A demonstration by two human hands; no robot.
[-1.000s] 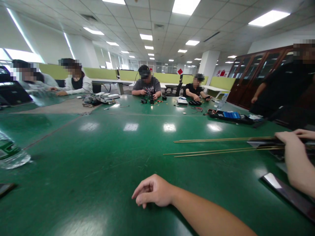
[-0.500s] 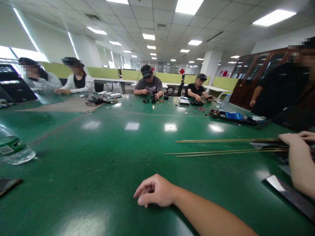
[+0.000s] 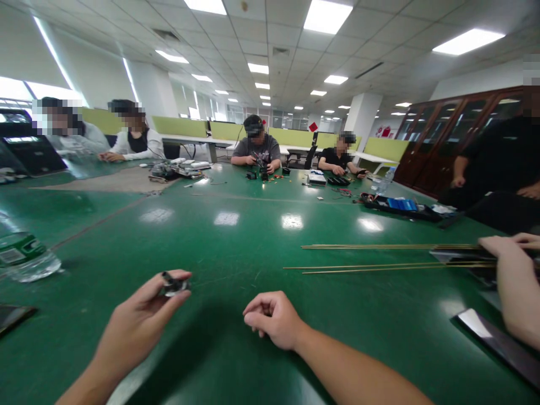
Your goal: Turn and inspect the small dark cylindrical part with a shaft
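My left hand (image 3: 141, 318) is raised over the green table (image 3: 202, 236), thumb and fingers closed on a small black and silver metal part (image 3: 172, 284). A dark stub sticks up from this part; its exact kind is too small to tell. To the right, my right hand (image 3: 274, 318) rests at the table surface with its fingers curled and the thumb against the index finger. Whatever may lie inside that curl is hidden. Beyond it, thin brass-coloured rods (image 3: 363, 269) lie across the table.
At far left are a water bottle (image 3: 27, 259) and a dark flat object (image 3: 14, 318). Another person's hand (image 3: 502, 247) is by the rods' right end, near a dark flat case (image 3: 493, 343). A tool tray (image 3: 400, 205) stands farther back. Several people sit across the table.
My left hand has come into view from the lower left with the small metal part in it. My right hand has shifted slightly right and its fingers have drawn closer together.
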